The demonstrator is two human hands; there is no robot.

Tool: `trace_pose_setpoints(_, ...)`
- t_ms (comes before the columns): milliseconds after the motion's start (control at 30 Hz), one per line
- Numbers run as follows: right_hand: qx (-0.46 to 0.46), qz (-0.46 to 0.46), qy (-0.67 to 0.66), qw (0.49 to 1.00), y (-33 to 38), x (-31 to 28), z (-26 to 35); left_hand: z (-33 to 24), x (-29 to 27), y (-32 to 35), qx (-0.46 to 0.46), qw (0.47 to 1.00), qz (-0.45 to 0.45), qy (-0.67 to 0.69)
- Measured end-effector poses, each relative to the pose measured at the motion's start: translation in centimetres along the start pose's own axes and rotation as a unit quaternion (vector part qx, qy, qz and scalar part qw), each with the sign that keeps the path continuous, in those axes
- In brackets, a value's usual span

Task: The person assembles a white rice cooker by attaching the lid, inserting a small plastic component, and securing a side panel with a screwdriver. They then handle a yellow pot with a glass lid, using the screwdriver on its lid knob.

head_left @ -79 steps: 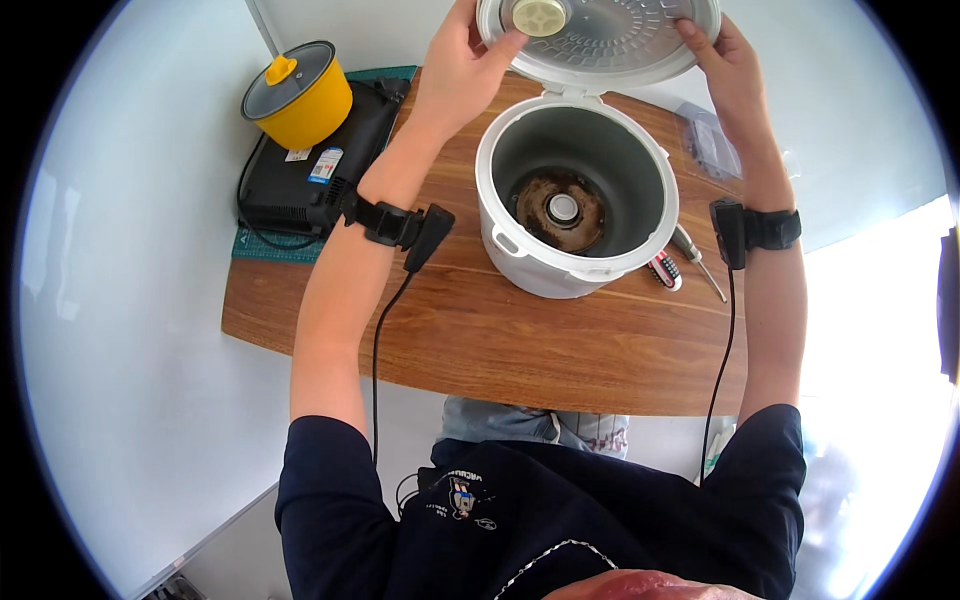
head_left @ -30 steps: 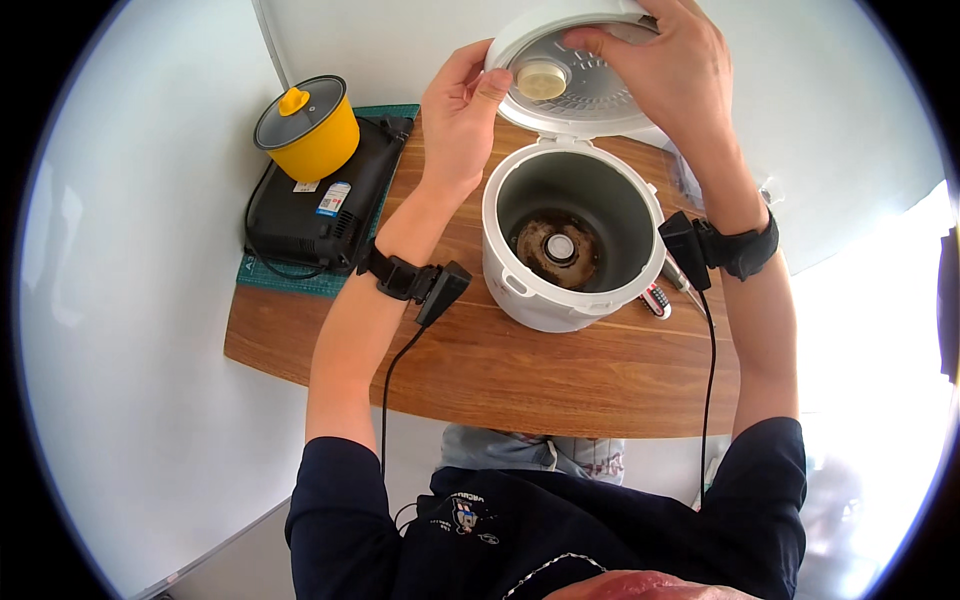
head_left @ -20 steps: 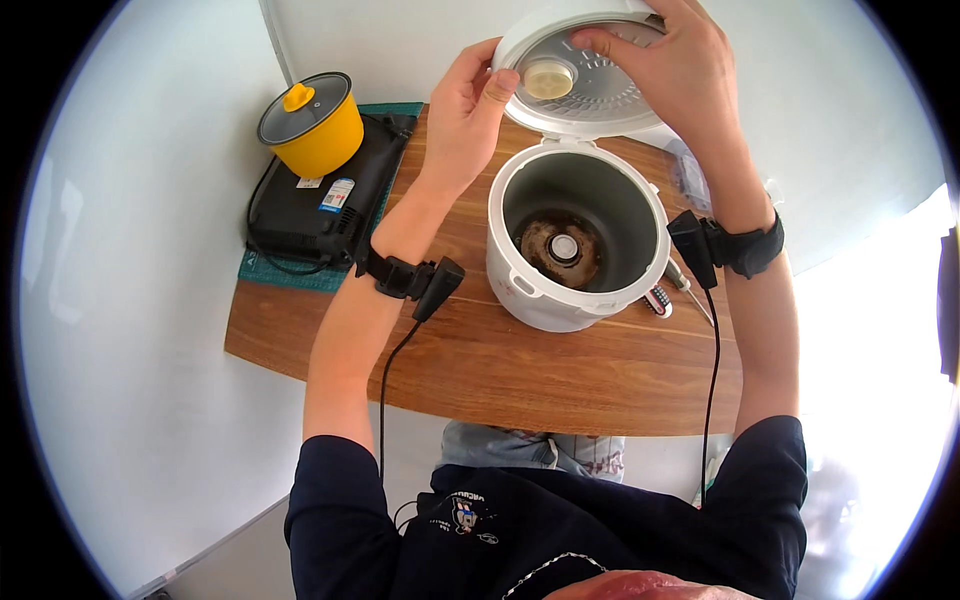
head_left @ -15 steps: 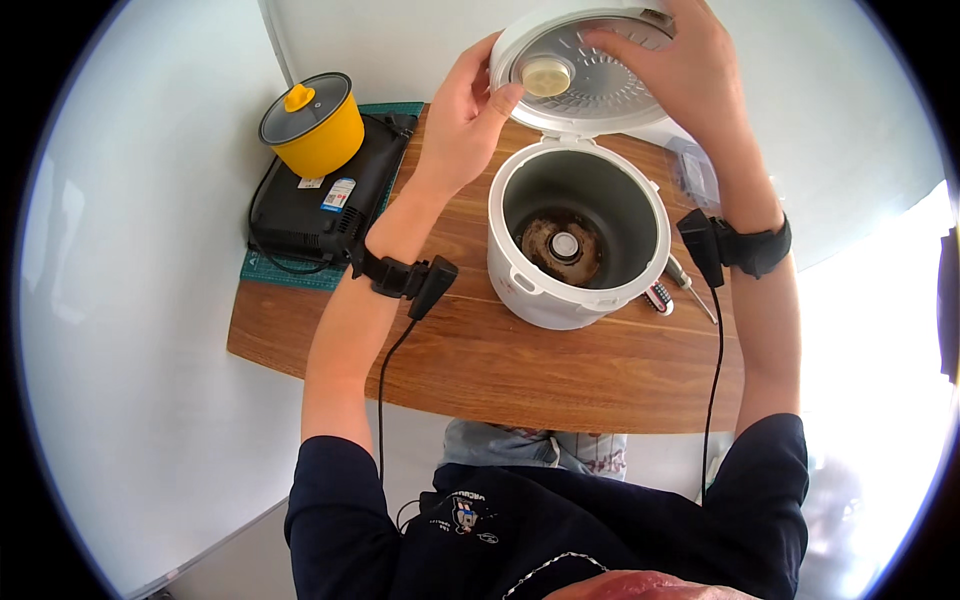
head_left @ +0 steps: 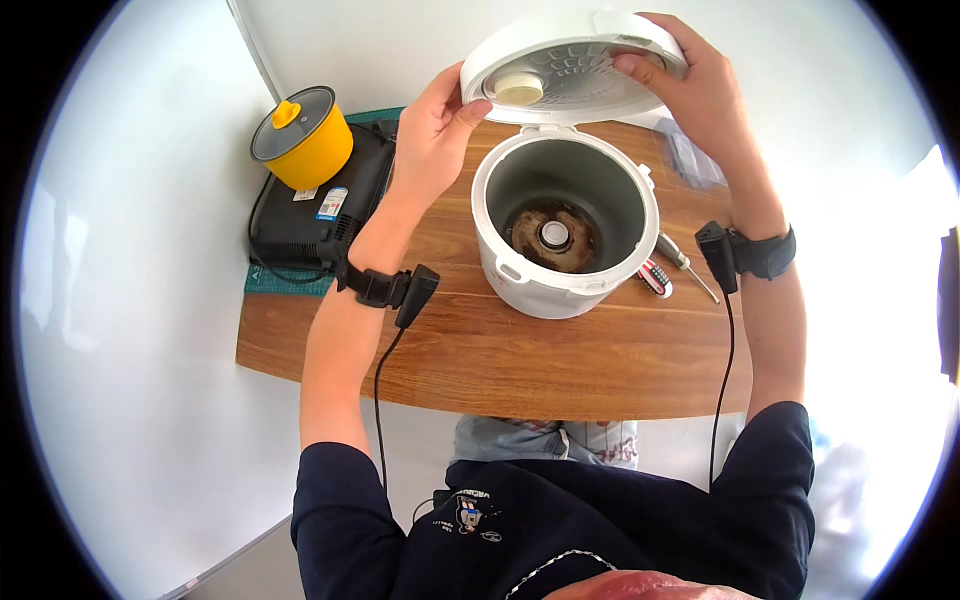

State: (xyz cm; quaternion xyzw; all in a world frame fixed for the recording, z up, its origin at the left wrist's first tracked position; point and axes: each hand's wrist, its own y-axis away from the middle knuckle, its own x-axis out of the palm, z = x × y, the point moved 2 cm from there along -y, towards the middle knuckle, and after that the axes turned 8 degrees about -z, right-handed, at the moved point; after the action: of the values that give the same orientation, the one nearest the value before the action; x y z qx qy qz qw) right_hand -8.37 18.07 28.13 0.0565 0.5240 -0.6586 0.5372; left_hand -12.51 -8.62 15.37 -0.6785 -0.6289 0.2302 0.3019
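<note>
Person in front of me has both hands on a round white plastic lid with a silver metal inner face (head_left: pixel 590 92), which is tilted up on its hinge at the far side of a white plastic rice cooker (head_left: pixel 545 300). The left hand (head_left: pixel 434 138) is half curled, pinching the lid's left edge, thumb on the near side, near a round cream plastic cap (head_left: pixel 519 90). The right hand (head_left: pixel 706 92) grips the right edge, thumb on the inner face, fingers wrapped over the rim, tips hidden from here. Cooker's on the brown wood-grain table (head_left: pixel 480 375), dark grey inside, and the bottom plate (head_left: pixel 528 238) is pretty grimy, brown stains around a round silver centre button (head_left: pixel 554 234). A thin-shafted screwdriver (head_left: pixel 676 254) lies just right of it.
</note>
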Motion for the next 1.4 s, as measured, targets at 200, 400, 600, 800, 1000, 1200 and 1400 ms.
trace_pose_setpoints(200,-0.129,-0.028,-0.037,0.991,3.7,0.2,-2.5,-1.4,0.1,2.2,-0.005,0.998,0.057,-0.033)
trace_pose_setpoints(400,-0.202,0.016,-0.067,0.977,7.2,-0.2,-2.5,-2.1,-0.1,3.7,0.07,0.988,0.123,-0.056)
trace_pose_setpoints(600,-0.265,0.018,-0.033,0.964,11.4,1.2,-3.7,-1.0,-0.1,6.1,0.121,0.972,0.157,-0.127)
trace_pose_setpoints(800,-0.249,0.015,-0.044,0.967,13.6,2.5,-4.3,-0.5,0.2,7.2,0.118,0.972,0.164,-0.118)
trace_pose_setpoints(1000,-0.26,0.007,-0.025,0.965,14.2,3.3,-4.4,0.7,1.3,8.7,0.095,0.981,0.129,-0.106)
trace_pose_setpoints(1200,-0.256,0.002,-0.051,0.965,14.9,3.9,-4.9,1.1,1.4,9.3,0.024,0.995,0.08,-0.061)
trace_pose_setpoints(1400,-0.274,-0.019,-0.024,0.961,15.3,4.8,-5.8,1.5,2.8,10.5,-0.037,0.999,0.0,0.011)
